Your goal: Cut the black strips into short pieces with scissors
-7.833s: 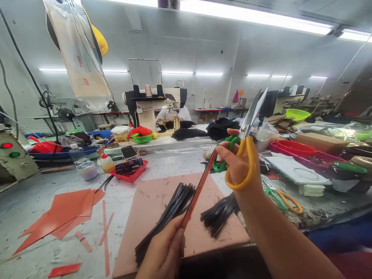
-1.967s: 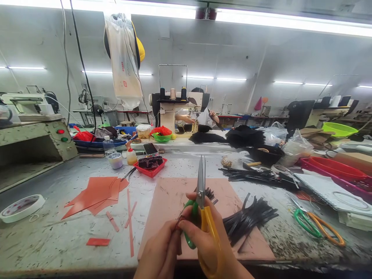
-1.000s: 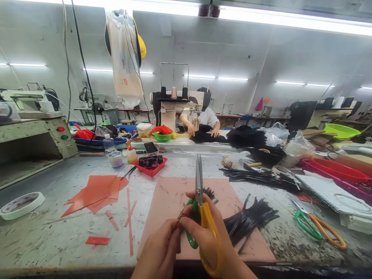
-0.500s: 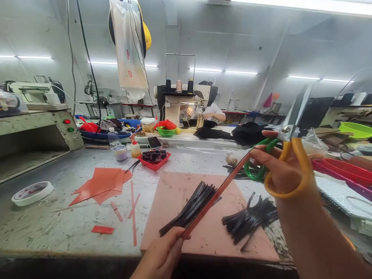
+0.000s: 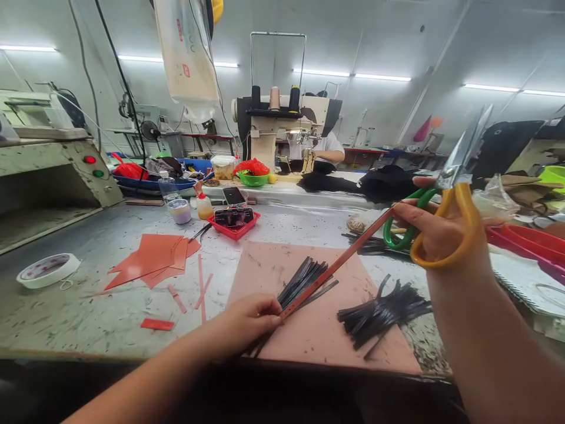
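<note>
Between my hands a long reddish-orange strip is stretched at a slant, with small dark marks along its lower part. My left hand pinches its lower end above the pink board. In my right hand are the scissors, with green and yellow handles and blades pointing up; its thumb and finger also grip the strip's upper end. Under the strip lies a bundle of black strips, partly hidden by my left hand. A second black bundle rests on the board's right side.
To the left lie orange sheets, short orange pieces and a roll of white tape. A red basket with a phone stands behind the board. Beyond, a person sits at a sewing machine.
The view has tilted down slightly. My left hand has turned and come further over the board, covering more of the black bundle. The strip stays held at both ends, now at a shallower slant.
</note>
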{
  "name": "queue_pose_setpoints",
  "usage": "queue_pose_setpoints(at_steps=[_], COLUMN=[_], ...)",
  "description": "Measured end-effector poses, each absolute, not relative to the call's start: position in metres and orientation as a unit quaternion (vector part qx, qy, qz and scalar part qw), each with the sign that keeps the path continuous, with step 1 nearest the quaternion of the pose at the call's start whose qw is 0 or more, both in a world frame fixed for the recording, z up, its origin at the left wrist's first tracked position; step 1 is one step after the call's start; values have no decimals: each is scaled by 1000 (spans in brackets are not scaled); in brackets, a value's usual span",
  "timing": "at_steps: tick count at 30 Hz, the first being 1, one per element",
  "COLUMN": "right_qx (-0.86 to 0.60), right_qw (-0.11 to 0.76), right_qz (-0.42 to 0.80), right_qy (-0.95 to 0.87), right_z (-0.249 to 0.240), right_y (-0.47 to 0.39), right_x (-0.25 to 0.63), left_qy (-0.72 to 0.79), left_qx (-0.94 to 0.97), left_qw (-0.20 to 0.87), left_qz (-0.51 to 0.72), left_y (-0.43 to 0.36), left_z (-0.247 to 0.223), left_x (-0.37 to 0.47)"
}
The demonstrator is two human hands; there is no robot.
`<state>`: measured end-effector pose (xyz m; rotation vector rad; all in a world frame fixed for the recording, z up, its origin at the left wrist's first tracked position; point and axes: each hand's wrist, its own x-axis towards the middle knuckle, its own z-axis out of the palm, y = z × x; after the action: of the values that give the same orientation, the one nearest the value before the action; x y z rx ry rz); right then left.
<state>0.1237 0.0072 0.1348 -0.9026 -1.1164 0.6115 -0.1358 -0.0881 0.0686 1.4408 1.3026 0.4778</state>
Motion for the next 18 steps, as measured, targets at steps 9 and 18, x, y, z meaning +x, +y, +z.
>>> queue_pose_setpoints(at_steps=[9,18], right_qx=[-601,-312], right_qw=[459,0], right_qz=[183,445], right_qy=[-628,-839], right_z=[71,18], right_y=[19,-98], right_x=[138,93], left_qy=[594,605], left_qx=[517,466], left_qw=[588,615], left_qz=[182,196], left_y=[-65,-65], left_z=[31,30], left_x=[-143,-141])
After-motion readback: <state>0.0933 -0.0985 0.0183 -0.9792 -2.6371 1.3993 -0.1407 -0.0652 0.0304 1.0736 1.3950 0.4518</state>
